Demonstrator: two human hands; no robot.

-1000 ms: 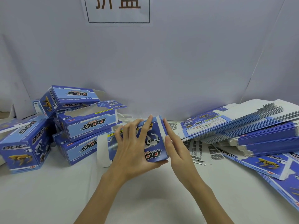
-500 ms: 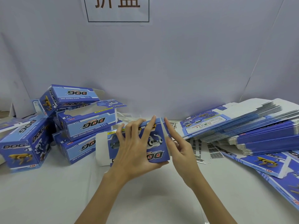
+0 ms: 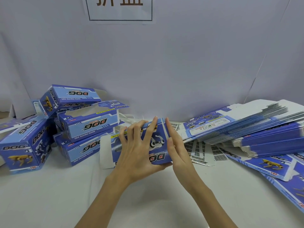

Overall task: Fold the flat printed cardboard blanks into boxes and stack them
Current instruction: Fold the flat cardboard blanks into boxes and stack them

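Gripping a half-formed blue cardboard box (image 3: 156,145) at the centre of the head view, the left hand (image 3: 138,155) spreads its fingers over the glossy printed top panel while the thumb hooks under the near edge, so this grip holds the box. The right hand (image 3: 176,150) stands edge-on against the box's right end, fingers straight and close together, its grip flat and holding nothing. A white unprinted flap (image 3: 106,150) juts from the box's left end, toward 9 o'clock. "DOG" reads upside down on the panel beside a white robot-dog picture.

At 9 to 10 o'clock sits a loose pile of folded boxes (image 3: 87,125), rectangular, blue and pale blue, one with a cut-out window; they read "DOG" and "FUNNY MOVING DOG", inverted. A further box (image 3: 23,145) at far 9 o'clock shows a yellow robot dog and the word "TOP".

At 3 o'clock a thick, slanted stack of flat blanks (image 3: 256,129) shows blue faces and grey-white raw edges. More blanks (image 3: 269,163) lie flat near 4 o'clock, one marked "TOP". Sheets of barcode stickers (image 3: 197,150) lie just right of the right hand, partly under the stack.

Everything rests on a white table (image 3: 65,195). At 12 o'clock a framed white paper sign (image 3: 120,10) hangs on the pale backdrop, its brown characters cut off by the frame's top.
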